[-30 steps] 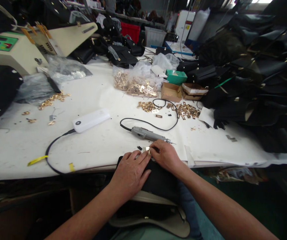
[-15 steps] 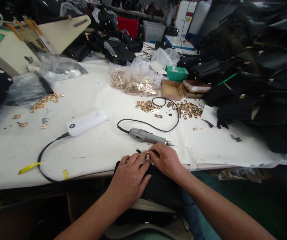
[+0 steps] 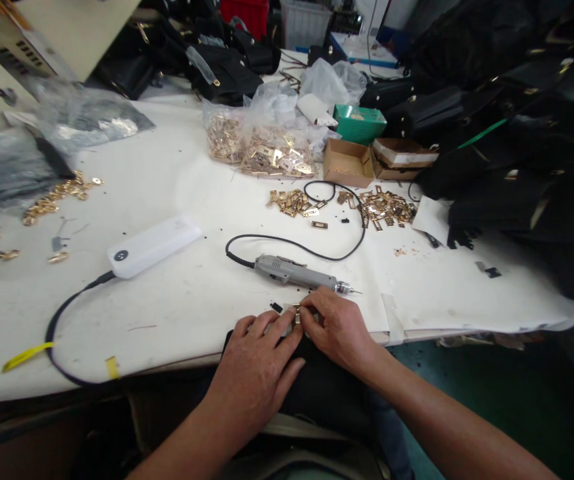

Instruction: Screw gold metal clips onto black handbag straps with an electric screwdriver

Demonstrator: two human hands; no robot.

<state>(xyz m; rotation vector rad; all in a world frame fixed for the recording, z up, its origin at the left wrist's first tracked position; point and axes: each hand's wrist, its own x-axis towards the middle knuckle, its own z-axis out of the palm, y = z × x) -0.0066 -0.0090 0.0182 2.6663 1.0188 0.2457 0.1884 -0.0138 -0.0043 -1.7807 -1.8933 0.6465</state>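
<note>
My left hand (image 3: 259,363) lies flat, fingers stretched out, pressing on a black bag (image 3: 324,393) at the near edge of the white table (image 3: 177,293). My right hand (image 3: 339,328) is beside it, its fingers pinched on a small gold metal fitting (image 3: 297,313) that sits on the bag's top edge. The fingertips of both hands meet at the fitting. A grey electric screwdriver (image 3: 299,273) lies on the table just beyond my hands, tip pointing right, with a black cord curling behind it.
A white power box (image 3: 154,245) with a black cable lies to the left. Loose gold fittings (image 3: 384,208) and bags of them (image 3: 261,150) sit mid-table, by cardboard boxes (image 3: 347,163) and a green box (image 3: 360,123). Black bags (image 3: 521,133) pile up at the right.
The view has tipped down and closer, so the table objects sit higher in the picture. My hands stay together at the fitting on the bag.
</note>
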